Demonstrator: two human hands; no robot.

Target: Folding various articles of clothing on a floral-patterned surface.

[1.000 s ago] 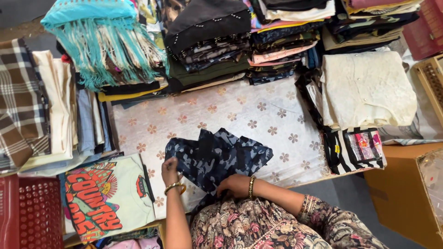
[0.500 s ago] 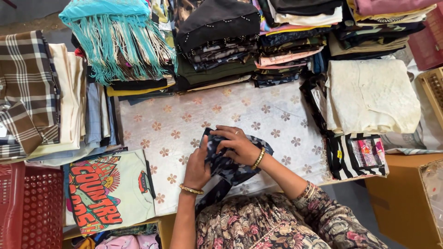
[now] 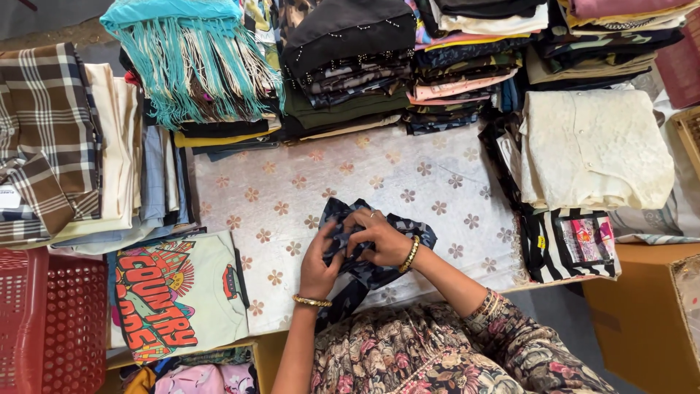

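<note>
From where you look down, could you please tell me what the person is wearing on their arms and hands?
The left hand has a gold beaded bracelet at the wrist and a bare forearm. The right hand wears a gold bangle and a ring; its arm is covered by a dark floral-print sleeve with a patterned cuff.

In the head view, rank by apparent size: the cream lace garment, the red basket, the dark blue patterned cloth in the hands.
1. Cream lace garment.
2. Red basket, cut off by the frame, so unsure.
3. Dark blue patterned cloth, bunched.

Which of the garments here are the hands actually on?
The dark blue patterned garment on the floral cloth: left hand and right hand both grip it. All others sit folded in surrounding stacks, untouched.
</note>
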